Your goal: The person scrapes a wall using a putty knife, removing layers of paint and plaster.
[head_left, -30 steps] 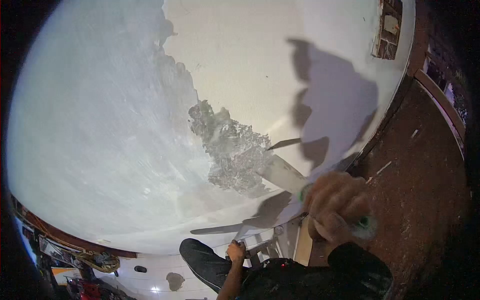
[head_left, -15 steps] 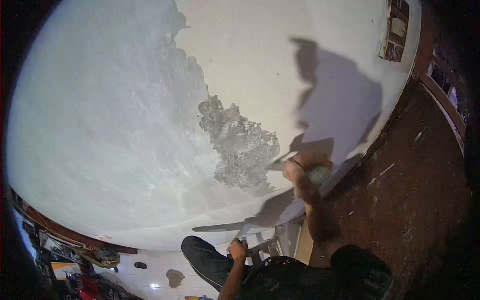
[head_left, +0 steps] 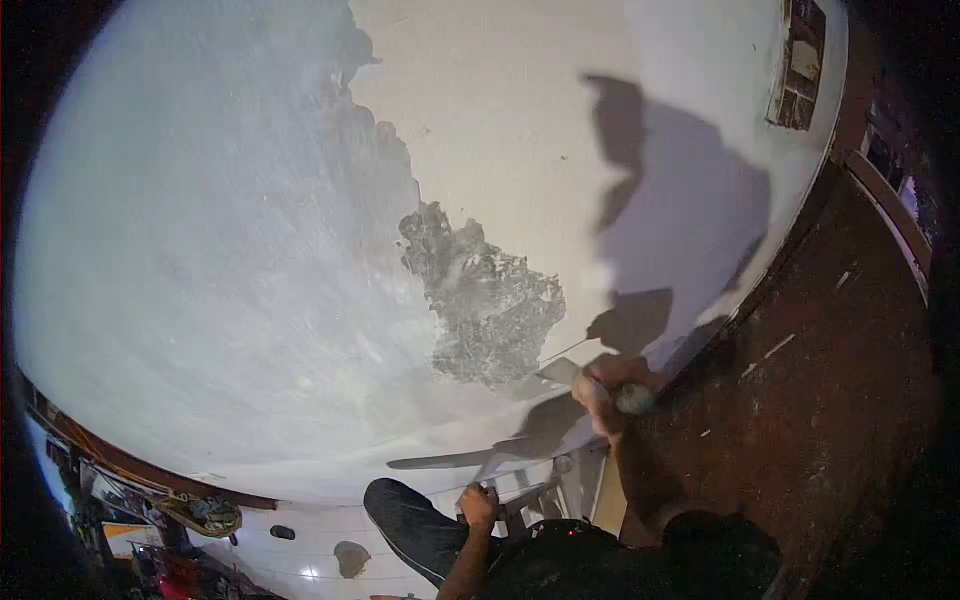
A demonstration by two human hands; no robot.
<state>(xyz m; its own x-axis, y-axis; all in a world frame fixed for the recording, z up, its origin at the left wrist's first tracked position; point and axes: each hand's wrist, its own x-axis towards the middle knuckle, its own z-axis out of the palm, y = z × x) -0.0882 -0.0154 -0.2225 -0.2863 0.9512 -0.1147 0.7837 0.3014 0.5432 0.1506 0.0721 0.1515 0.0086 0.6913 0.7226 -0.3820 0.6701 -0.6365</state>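
My right hand (head_left: 598,388) is closed around a putty knife (head_left: 558,371), its flat blade pointing left, close to the lower edge of the wall surface. A blurred, pale round thing (head_left: 635,399) shows at the right side of this hand. Left of the blade lies a rough dark-grey patch of wet filler (head_left: 495,310) on the cream wall (head_left: 490,120). Smoother whitish coating (head_left: 230,250) covers the left part. Lower down, beside my knee (head_left: 405,515), my left hand (head_left: 480,506) is closed around a dark-handled tool (head_left: 490,489) whose kind is hard to make out.
A white ladder (head_left: 540,500) stands under me, beside my legs. Brown boarding (head_left: 790,420) with pale marks runs along the right. A recessed box (head_left: 800,65) sits at the upper right. Cluttered goods (head_left: 195,512) lie far below at the lower left, by a tiled floor (head_left: 300,555).
My right hand has moved down with the putty knife, away from the lower right edge of the grey patch. My left hand stays almost where it was.
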